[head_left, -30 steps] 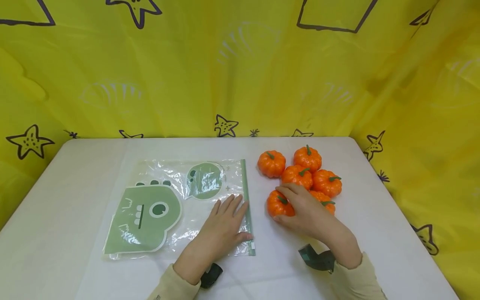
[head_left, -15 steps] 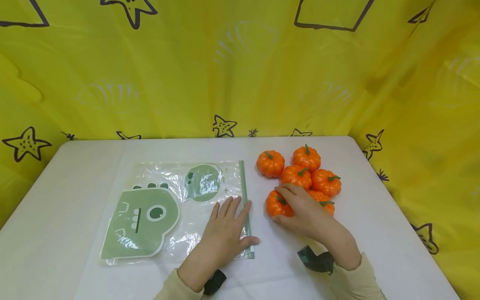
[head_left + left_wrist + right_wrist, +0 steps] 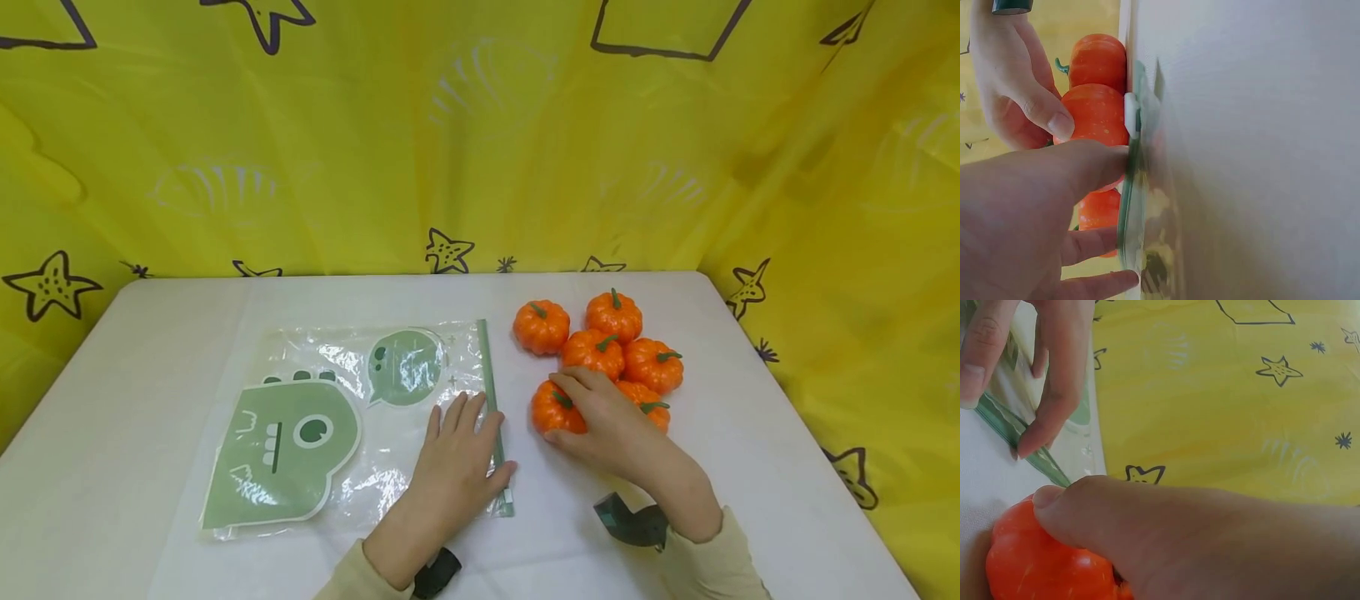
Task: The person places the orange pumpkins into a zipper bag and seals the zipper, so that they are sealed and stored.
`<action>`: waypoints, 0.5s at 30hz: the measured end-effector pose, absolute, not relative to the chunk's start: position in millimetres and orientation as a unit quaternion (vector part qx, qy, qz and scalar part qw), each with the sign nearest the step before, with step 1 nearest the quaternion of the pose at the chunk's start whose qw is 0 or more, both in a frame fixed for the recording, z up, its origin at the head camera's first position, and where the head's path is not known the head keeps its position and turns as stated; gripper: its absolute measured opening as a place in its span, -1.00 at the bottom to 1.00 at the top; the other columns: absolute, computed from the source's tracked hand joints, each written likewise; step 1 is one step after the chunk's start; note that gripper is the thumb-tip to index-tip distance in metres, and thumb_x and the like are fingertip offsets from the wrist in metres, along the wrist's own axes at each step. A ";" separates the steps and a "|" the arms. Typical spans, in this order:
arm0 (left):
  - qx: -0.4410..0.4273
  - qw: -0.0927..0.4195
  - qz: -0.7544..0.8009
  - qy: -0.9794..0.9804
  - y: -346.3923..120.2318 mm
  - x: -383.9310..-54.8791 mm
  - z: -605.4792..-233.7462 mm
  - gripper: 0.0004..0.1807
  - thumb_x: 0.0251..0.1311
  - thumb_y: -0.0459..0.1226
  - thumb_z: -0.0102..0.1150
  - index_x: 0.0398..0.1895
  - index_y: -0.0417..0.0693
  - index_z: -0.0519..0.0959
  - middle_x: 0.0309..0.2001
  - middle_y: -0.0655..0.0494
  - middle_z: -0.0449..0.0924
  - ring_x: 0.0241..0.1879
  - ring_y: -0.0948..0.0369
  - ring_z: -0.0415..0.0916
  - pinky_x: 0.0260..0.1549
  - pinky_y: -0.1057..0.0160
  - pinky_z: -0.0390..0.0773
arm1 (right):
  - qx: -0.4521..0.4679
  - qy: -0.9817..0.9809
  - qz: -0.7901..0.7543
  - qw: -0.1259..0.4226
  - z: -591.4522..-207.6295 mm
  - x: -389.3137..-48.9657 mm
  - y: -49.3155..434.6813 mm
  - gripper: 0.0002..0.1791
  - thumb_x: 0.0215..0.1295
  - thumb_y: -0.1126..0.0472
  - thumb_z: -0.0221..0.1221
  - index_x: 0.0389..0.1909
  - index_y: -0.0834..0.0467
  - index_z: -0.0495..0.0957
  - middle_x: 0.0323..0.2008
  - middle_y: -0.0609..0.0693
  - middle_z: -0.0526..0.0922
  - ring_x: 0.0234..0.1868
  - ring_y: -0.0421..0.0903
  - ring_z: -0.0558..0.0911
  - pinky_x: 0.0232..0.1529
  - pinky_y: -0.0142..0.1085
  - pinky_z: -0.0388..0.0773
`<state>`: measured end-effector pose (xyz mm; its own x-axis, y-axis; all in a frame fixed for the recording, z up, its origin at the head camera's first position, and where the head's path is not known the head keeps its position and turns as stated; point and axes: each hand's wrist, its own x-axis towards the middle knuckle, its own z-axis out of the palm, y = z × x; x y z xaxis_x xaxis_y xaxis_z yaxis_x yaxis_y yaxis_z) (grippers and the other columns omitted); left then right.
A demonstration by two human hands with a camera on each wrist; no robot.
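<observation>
A clear zip bag point(image 3: 390, 450) with green monster prints lies flat on the table, its green zip strip point(image 3: 490, 375) facing the pumpkins. My left hand point(image 3: 453, 471) rests with spread fingers on the bag near that strip; the thumb reaches past it. A small white slider point(image 3: 1132, 115) sits on the strip in the left wrist view. My right hand point(image 3: 615, 425) holds the nearest orange toy pumpkin point(image 3: 553, 410), thumb on its near side and fingers over the far side. That pumpkin point(image 3: 1041, 556) still sits on the table. Its right part is hidden by the hand.
Several more orange pumpkins point(image 3: 592, 354) with green stems cluster behind and right of the right hand. The white table point(image 3: 112, 433) is bordered by a yellow curtain point(image 3: 480, 150) at the back and sides. A dark wrist mount point(image 3: 632, 521) hangs below the right wrist.
My left hand has shifted slightly right, and its thumb has come out past the zip strip. The bag appears a little lower left in view. The right hand keeps its place on the pumpkin.
</observation>
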<state>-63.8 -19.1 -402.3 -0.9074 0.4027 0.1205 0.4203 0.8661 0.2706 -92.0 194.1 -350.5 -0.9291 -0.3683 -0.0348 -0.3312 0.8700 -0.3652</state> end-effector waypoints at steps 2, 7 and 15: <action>-0.211 0.027 -0.155 -0.965 -20.4 -64.7 -401.6 -0.41 0.19 0.10 0.28 0.17 0.00 0.46 0.36 -0.07 0.36 0.38 -0.09 0.27 0.31 -0.29 0.30 | -0.183 0.965 -0.181 0.051 -350.5 -92.2 194.0 -0.26 0.11 0.09 0.43 0.29 0.27 0.43 0.26 0.21 0.46 0.27 0.20 0.47 0.22 0.10 0.52; -0.209 0.027 -0.185 -0.960 -23.1 -66.9 -399.1 -0.48 0.25 0.05 0.24 0.14 -0.05 0.48 0.34 -0.03 0.41 0.37 -0.08 0.31 0.31 -0.27 0.32 | -0.190 0.963 -0.187 0.045 -350.6 -92.6 194.6 -0.28 0.11 0.10 0.43 0.27 0.28 0.44 0.25 0.22 0.47 0.26 0.20 0.48 0.23 0.10 0.51; -0.214 0.071 -0.193 -0.955 -23.7 -68.5 -396.4 -0.47 0.18 -0.13 0.31 0.18 -0.17 0.48 0.20 -0.09 0.53 0.23 -0.05 0.46 0.25 -0.04 0.46 | -0.194 0.959 -0.200 0.049 -351.5 -92.2 193.8 -0.26 0.12 0.07 0.42 0.30 0.24 0.43 0.28 0.18 0.47 0.29 0.16 0.47 0.24 0.08 0.50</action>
<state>-68.5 -23.7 -396.4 -0.8980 0.3818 0.2186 0.4368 0.8332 0.3390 -92.2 193.8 -351.5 -0.9203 -0.3908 -0.0158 -0.3518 0.8448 -0.4033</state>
